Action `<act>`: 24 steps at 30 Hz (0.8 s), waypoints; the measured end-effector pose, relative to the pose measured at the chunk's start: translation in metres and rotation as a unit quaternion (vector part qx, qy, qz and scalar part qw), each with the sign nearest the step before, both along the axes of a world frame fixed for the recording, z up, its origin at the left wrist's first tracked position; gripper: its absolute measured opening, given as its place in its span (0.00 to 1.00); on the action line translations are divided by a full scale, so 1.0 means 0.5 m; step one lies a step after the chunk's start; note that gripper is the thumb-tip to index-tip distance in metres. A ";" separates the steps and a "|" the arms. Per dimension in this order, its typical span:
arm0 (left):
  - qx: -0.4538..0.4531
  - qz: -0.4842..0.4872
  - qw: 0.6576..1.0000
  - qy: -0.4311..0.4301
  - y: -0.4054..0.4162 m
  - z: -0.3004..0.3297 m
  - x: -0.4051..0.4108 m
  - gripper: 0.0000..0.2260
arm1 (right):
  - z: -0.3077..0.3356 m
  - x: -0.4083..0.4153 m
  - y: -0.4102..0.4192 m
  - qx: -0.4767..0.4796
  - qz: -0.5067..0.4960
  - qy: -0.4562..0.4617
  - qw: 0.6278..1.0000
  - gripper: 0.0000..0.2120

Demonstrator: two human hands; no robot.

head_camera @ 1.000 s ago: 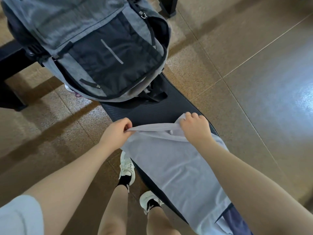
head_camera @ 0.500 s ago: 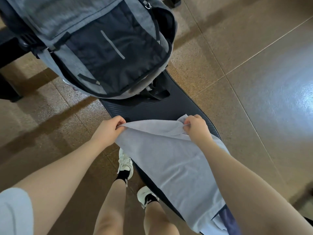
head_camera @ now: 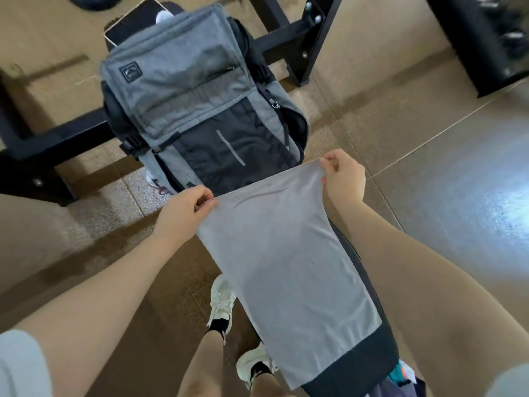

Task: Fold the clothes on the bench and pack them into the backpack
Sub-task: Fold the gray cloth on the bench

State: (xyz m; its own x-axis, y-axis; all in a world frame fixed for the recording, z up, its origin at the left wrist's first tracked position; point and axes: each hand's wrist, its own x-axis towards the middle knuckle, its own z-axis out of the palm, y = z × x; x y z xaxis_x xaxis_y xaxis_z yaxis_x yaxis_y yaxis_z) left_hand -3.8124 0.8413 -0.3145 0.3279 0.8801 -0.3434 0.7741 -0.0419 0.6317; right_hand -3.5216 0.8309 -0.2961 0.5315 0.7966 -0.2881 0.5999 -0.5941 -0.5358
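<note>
— Where's the pale grey cloth garment (head_camera: 286, 270)?
— Along the black padded bench (head_camera: 369, 365), its far corners pinched by the left hand (head_camera: 186, 207) and right hand (head_camera: 345, 179).
— And the bag?
— The grey-and-black fabric backpack (head_camera: 194, 101) sits at the bench's far end; its contents cannot be seen.

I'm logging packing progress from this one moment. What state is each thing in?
Grey garment: lifted at its far edge, rest draped along the bench.
Left hand: pinching one far corner.
Right hand: pinching the other corner.
Backpack: lying on the bench, main opening not visible.
</note>
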 end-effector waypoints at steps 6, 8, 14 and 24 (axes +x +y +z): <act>0.005 -0.043 0.999 -0.025 -0.002 0.022 0.007 0.05 | 0.036 0.011 -0.009 0.002 -0.046 0.054 0.997 0.05; -0.012 -0.071 0.997 -0.021 -0.024 0.014 0.018 0.04 | 0.028 0.021 -0.048 -0.023 -0.065 0.058 0.996 0.10; -0.033 -0.184 0.982 -0.025 -0.125 -0.032 0.076 0.04 | -0.024 0.065 -0.232 -0.082 -0.192 0.077 0.975 0.03; -0.183 -0.323 0.924 -0.092 -0.401 -0.035 0.264 0.03 | -0.083 0.159 -0.584 -0.132 -0.328 0.141 0.925 0.05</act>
State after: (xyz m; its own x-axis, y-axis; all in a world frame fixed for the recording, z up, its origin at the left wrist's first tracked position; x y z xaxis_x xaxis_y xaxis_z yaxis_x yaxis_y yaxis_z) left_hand -3.6801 0.6408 -0.3318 0.8266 0.3168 -0.4651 0.5403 -0.2155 0.8134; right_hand -3.4423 0.5390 -0.3378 0.7497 0.2113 -0.6272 -0.0778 -0.9130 -0.4006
